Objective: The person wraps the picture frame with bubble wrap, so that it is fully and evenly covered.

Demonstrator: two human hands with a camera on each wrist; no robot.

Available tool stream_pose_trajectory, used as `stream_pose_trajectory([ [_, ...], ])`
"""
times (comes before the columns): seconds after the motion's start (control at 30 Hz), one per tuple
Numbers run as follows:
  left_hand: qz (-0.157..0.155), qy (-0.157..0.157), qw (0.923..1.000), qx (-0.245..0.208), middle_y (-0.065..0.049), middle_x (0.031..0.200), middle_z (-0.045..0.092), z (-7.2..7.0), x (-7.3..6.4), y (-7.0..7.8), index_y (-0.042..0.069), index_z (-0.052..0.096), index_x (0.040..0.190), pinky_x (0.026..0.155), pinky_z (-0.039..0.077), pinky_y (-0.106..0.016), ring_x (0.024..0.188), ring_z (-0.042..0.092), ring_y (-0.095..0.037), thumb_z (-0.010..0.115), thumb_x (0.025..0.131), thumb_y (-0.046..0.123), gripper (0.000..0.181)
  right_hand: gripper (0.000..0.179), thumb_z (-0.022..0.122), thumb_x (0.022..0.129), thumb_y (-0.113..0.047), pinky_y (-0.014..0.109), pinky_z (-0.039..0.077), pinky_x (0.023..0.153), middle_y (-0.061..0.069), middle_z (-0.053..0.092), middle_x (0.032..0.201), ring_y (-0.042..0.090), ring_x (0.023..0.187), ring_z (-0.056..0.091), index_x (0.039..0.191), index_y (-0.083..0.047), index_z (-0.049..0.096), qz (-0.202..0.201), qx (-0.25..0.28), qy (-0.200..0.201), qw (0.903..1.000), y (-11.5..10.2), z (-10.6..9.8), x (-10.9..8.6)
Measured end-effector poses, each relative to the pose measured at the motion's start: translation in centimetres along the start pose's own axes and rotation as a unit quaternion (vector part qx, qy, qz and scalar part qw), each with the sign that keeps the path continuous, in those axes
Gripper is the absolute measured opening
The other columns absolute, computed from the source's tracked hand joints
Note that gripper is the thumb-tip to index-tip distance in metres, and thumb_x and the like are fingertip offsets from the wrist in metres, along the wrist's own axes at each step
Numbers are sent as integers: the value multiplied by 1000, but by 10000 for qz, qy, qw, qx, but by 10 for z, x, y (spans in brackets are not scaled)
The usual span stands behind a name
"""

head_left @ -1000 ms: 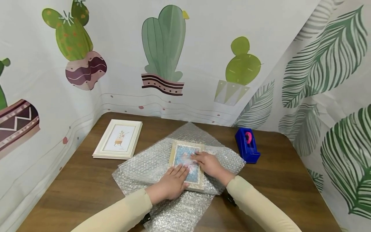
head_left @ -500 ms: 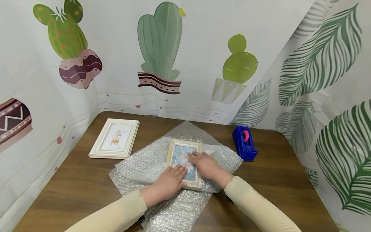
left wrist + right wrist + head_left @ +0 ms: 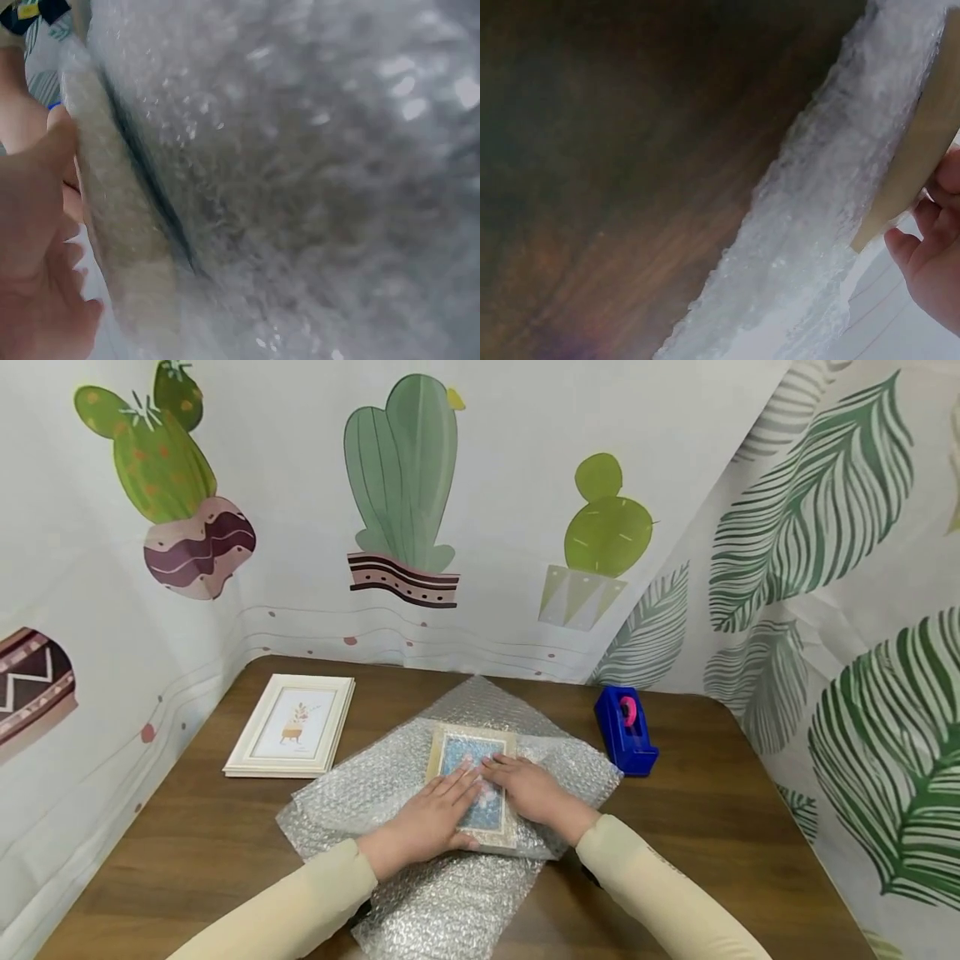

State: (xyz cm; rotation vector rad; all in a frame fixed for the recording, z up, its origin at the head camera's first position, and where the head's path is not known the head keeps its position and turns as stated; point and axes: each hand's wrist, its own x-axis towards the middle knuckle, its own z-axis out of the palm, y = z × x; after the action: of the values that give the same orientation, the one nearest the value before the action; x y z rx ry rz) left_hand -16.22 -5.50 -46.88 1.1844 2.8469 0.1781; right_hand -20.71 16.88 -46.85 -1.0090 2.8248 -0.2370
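A cream-edged picture frame with a blue picture (image 3: 480, 817) lies on a sheet of bubble wrap (image 3: 450, 902), with clear wrap folded over it from the sides. My left hand (image 3: 427, 822) rests flat on the lower left of the frame, fingers extended over the picture. On its right side lies my right hand (image 3: 534, 789), fingertips close to the left hand's. The left wrist view shows the wrapped frame edge (image 3: 120, 195) beside the left hand (image 3: 37, 255). In the right wrist view, the right hand (image 3: 934, 255) is against the frame's side (image 3: 915, 142), above the wrap (image 3: 795, 210).
A white picture frame (image 3: 292, 727), apparently stacked on another, lies at the back left of the brown table (image 3: 720, 843). A blue tape dispenser (image 3: 626, 735) with pink tape stands at the right, near the wrap's right corner. A patterned cloth (image 3: 502, 510) hangs behind.
My left hand has slid up and right across the picture, toward the right hand. The right hand stays about where it was on the frame. The view has shifted slightly.
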Motion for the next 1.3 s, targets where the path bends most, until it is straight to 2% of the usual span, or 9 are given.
stream_pose_trajectory([
  [0.13,-266,-541,9980,-169,-13,165,38,1,0,1,3,40,156,125,35,-48,155,36,-30,55,100,55,78,55,49,95,8,55,37,122,14,50,157,37,148,45,149,-2,51,48,355,-200,9992,0,-1,1],
  [0.3,-389,-605,9972,-179,-14,166,36,3,-5,9,0,41,155,126,35,-47,155,36,-30,50,102,54,76,47,45,104,-3,60,31,124,16,46,160,41,151,38,151,-2,48,185,1445,-325,9888,3,-5,2],
  [0.43,-466,-514,9973,-236,-15,166,37,5,-7,14,-1,41,154,125,36,-47,154,38,-31,49,103,53,75,42,47,108,-21,58,38,120,19,58,149,41,141,52,144,-2,57,777,2120,314,9737,11,-12,7],
  [0.53,-512,-401,9976,-234,-15,165,38,6,-6,15,-1,42,154,125,36,-47,154,38,-31,49,104,53,74,40,53,107,-28,56,47,113,20,70,132,40,124,65,136,-2,64,1529,1953,1041,9631,26,-22,16],
  [0.6,-534,-334,9977,-266,-15,165,38,7,-5,15,-1,41,154,125,36,-47,154,37,-31,49,104,52,74,41,56,105,-29,56,50,108,22,70,130,40,120,67,133,-1,66,1984,1743,1234,9566,41,-29,20],
  [0.8,-543,-440,9966,-443,-15,167,34,8,-4,16,0,38,156,126,34,-49,156,34,-31,47,105,52,74,35,65,99,-26,47,58,88,20,72,124,34,104,70,122,1,71,2826,1621,494,9441,85,-40,14],
  [1.07,-581,-534,9957,-488,-14,170,29,10,-4,16,2,34,159,128,31,-48,158,30,-30,45,105,53,74,26,71,96,-27,30,48,68,14,69,99,20,80,57,100,-1,67,3071,1880,-44,9329,109,-33,1],
  [1.17,-579,-530,9954,-540,-14,170,29,9,-4,15,2,33,159,128,31,-48,158,30,-30,46,105,53,75,26,70,97,-28,27,41,63,5,59,81,16,71,50,87,-6,60,3096,1888,-74,9319,112,-29,1],
  [1.3,-578,-431,9962,-486,-15,168,33,8,-4,15,1,32,159,127,32,-47,156,33,-31,50,103,54,79,43,66,100,-29,26,31,57,-4,35,61,12,58,31,68,-14,42,3067,1934,-192,9317,114,-27,3],
])
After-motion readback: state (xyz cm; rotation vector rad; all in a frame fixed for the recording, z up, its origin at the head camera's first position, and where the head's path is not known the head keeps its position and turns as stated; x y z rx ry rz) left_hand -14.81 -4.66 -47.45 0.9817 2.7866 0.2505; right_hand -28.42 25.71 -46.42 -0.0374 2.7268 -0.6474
